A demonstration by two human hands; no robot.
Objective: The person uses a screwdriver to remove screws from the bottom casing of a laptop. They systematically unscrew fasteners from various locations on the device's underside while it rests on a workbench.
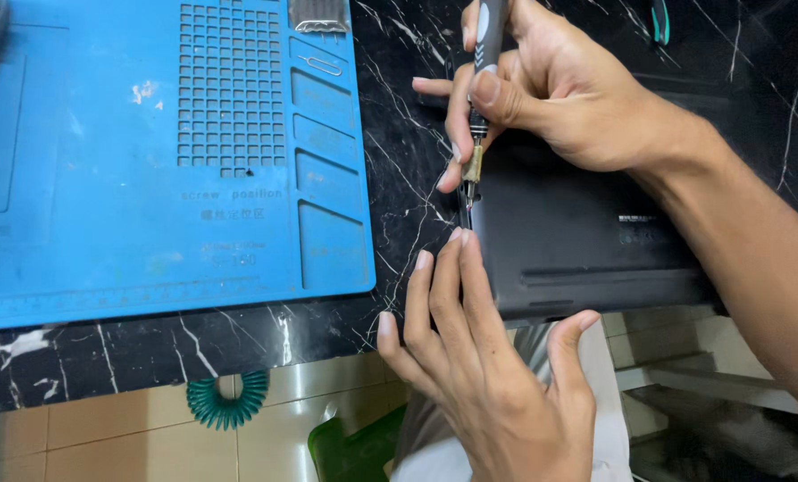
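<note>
— Two hands at one corner of the laptop, then?

— Yes. The right hand pinches a grey precision screwdriver between thumb and fingers and holds it nearly upright. Its brass-coloured collar and thin bit point down at the left edge of a dark laptop base.

— And the left hand?

— It lies flat with its fingers pressed together, and the fingertips touch the laptop's edge just beside the bit. The thumb rests on the near edge of the base. It grips nothing.

— Where does the laptop lie?

— Underside up on a black marble-patterned tabletop, with its near edge jutting past the table's rim.

— What sits to the left?

— A blue repair mat, well apart from the hands, with a grid of small square cells and several trays. A metal pin lies in one tray.

— Anything lower down?

— A teal coiled cord hangs below the table over a tiled floor, and a green object shows near the person's lap.
</note>
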